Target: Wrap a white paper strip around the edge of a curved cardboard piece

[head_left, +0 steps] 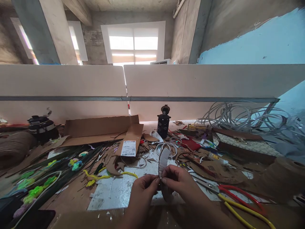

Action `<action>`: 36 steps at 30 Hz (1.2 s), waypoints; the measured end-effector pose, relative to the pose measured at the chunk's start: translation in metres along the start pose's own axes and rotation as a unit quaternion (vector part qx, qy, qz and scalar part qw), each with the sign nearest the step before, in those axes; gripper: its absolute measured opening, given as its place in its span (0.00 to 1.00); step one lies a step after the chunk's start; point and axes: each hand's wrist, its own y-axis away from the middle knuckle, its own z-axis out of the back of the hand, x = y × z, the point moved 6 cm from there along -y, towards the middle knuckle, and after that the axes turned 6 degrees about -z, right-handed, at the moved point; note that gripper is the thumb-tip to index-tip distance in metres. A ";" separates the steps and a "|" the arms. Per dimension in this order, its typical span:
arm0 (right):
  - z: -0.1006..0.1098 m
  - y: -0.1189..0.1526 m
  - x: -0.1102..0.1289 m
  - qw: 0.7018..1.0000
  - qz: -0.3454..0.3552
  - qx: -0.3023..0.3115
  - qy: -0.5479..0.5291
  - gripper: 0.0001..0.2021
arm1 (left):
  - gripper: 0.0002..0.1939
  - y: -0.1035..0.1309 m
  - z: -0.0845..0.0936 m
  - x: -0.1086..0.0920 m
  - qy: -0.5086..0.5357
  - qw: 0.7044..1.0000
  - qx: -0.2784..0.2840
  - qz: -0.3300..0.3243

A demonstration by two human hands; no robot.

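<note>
A curved grey-brown cardboard piece (164, 159), shaped like a crescent, stands upright near the middle of the view. My left hand (145, 190) is at its left edge, with thumb and fingertips pinched together; whatever small thing lies between them is too small to name. My right hand (177, 181) grips the cardboard piece at mid-height, its fingers bent around the right side. Both sets of fingertips nearly touch. Beneath the hands lies a white board (111, 190). Another brown cardboard crescent (114, 165) rests on the left, beside a yellow fuzzy strip (130, 174).
Scissors with red handles (240, 190) and a yellow-handled tool (247, 211) lie at right. Behind stand a black bottle (163, 124) and an open cardboard box (102, 127). Twine spools (281, 178), coiled clear tubing (238, 117) and colourful fuzzy flowers (35, 192) flank the work area.
</note>
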 end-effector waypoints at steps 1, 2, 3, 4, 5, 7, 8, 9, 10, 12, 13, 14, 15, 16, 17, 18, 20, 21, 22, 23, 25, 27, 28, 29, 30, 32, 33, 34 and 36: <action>0.000 0.000 0.001 1.000 0.001 0.003 -0.004 0.06 | 0.15 0.000 -0.001 -0.002 0.004 1.000 -0.002 0.002; -0.001 0.001 0.001 1.000 0.001 0.006 -0.007 0.06 | 0.15 0.000 -0.001 -0.003 0.009 1.000 -0.004 0.002; -0.001 0.001 0.002 1.000 0.001 0.008 -0.009 0.06 | 0.14 0.000 -0.002 -0.005 0.012 1.000 -0.005 0.003; -0.002 0.001 0.002 1.000 0.001 0.009 -0.008 0.06 | 0.14 0.000 -0.002 -0.006 0.014 1.000 -0.005 0.003; -0.002 0.001 0.003 1.000 0.002 0.008 -0.003 0.06 | 0.14 0.001 -0.003 -0.007 0.013 1.000 -0.005 0.003; -0.001 0.002 0.004 1.000 0.004 0.001 0.013 0.06 | 0.13 0.000 -0.004 -0.007 0.006 1.000 -0.002 0.000; -0.001 0.002 0.004 1.000 0.006 -0.001 0.019 0.06 | 0.13 0.000 -0.004 -0.006 0.004 1.000 -0.001 -0.001; -0.001 0.001 0.004 1.000 0.007 -0.003 0.023 0.06 | 0.13 0.000 -0.004 -0.005 0.004 1.000 -0.002 0.000; -0.001 0.001 0.003 1.000 0.008 -0.004 0.026 0.06 | 0.13 0.000 -0.003 -0.004 0.005 1.000 -0.004 0.001; -0.001 0.001 0.002 1.000 0.010 -0.001 0.025 0.05 | 0.13 0.000 -0.002 -0.002 0.008 1.000 -0.006 0.004; -0.001 0.001 0.002 1.000 0.012 0.000 0.025 0.05 | 0.13 0.000 -0.002 -0.001 0.010 1.000 -0.006 0.004; -0.001 0.000 0.001 1.000 0.013 -0.001 0.026 0.05 | 0.14 0.000 -0.001 -0.001 0.011 1.000 -0.004 0.004; 0.000 0.000 0.001 1.000 0.014 -0.002 0.027 0.05 | 0.14 0.000 0.000 0.000 0.012 1.000 -0.004 0.004; 0.000 0.000 0.001 0.999 0.015 -0.005 0.029 0.04 | 0.14 0.000 0.000 0.000 0.014 1.000 -0.005 0.006; 0.000 0.000 0.001 0.999 0.015 -0.007 0.031 0.04 | 0.14 0.000 0.001 0.001 0.016 1.000 -0.006 0.009; 0.000 0.000 0.001 0.999 0.015 -0.009 0.034 0.04 | 0.14 0.000 0.001 0.002 0.017 1.000 -0.006 0.012; 0.000 0.001 0.002 0.999 0.015 -0.006 0.038 0.04 | 0.14 -0.001 0.001 0.003 0.016 1.000 -0.008 0.015; -0.001 0.001 0.003 0.999 0.016 -0.006 0.039 0.04 | 0.14 -0.001 0.001 0.003 0.015 1.000 -0.007 0.014; -0.001 0.001 0.004 0.999 0.016 -0.006 0.040 0.04 | 0.13 -0.001 0.000 0.003 0.013 1.000 -0.006 0.012; -0.001 0.002 0.004 0.999 0.016 -0.006 0.041 0.04 | 0.13 -0.001 0.000 0.003 0.012 1.000 -0.005 0.010; -0.001 0.002 0.005 0.999 0.013 -0.005 0.043 0.05 | 0.14 -0.001 0.000 0.002 0.011 1.000 -0.006 0.006; -0.001 0.002 0.005 0.999 0.009 -0.006 0.044 0.06 | 0.15 0.000 -0.001 0.002 0.012 1.000 -0.006 0.006; -0.001 0.003 0.005 0.999 0.006 -0.005 0.041 0.06 | 0.15 0.000 -0.001 0.002 0.015 1.000 -0.005 0.007; -0.001 0.003 0.004 0.999 0.002 -0.003 0.036 0.06 | 0.15 0.001 -0.001 0.003 0.019 1.000 -0.004 0.009; -0.002 0.002 0.003 1.000 -0.002 0.000 0.028 0.06 | 0.15 0.001 -0.002 0.003 0.023 1.000 -0.001 0.010; -0.002 0.002 0.002 1.000 -0.009 0.004 0.015 0.06 | 0.15 0.001 -0.003 0.004 0.026 1.000 0.001 0.011; -0.003 0.002 0.002 1.000 -0.011 0.005 0.013 0.06 | 0.15 0.000 -0.002 0.004 0.023 1.000 0.001 0.010; -0.003 0.001 0.002 1.000 -0.011 0.005 0.015 0.06 | 0.14 0.000 -0.002 0.004 0.018 1.000 0.000 0.008; -0.003 0.000 0.001 1.000 -0.008 0.004 0.025 0.06 | 0.14 -0.001 -0.002 0.004 0.003 1.000 -0.001 0.003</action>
